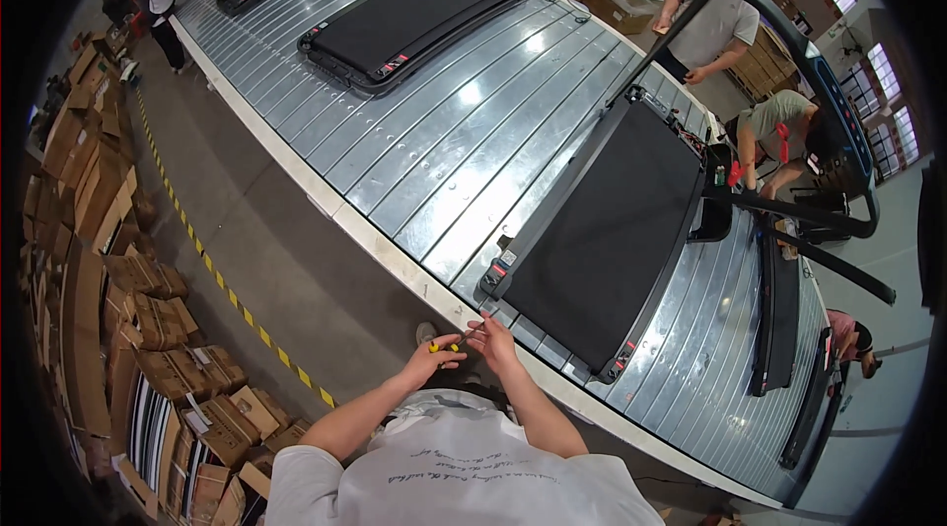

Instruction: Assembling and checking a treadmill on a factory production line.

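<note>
Here both hands (464,348) pinch a slim yellow-handled screwdriver (449,344) beside ribbed metal conveyor (444,151).

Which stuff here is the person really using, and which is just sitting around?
In use:
left hand gripping a yellow-handled screwdriver
right hand touching its tip
nearest treadmill

Just about:
far treadmill
cardboard boxes
yellow floor line
</note>
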